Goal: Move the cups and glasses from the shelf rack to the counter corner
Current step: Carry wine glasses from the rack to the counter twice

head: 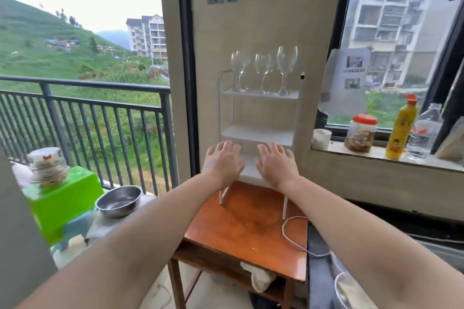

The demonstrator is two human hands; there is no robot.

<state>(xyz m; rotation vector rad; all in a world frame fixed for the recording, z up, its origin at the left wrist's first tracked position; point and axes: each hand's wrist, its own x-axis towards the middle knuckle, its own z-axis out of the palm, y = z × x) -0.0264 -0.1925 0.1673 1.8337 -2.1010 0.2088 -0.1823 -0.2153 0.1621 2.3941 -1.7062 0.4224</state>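
A white three-tier shelf rack (258,134) stands on a small orange wooden table (247,231) against the wall. On its top shelf stand three clear wine glasses: a left glass (239,68), a middle glass (263,71) and a taller right glass (286,68). The two lower shelves look bare. My left hand (222,162) and my right hand (276,163) are held out side by side in front of the rack's lowest shelf, palms down, fingers spread, holding nothing. Both are well below the glasses.
A window ledge (376,155) at the right holds a small white cup (321,138), a red-lidded jar (361,133), a yellow bottle (401,128) and a clear water bottle (424,133). A steel bowl (119,200) and a green box (62,198) sit at the left by the balcony railing. A white cord (293,236) lies on the table.
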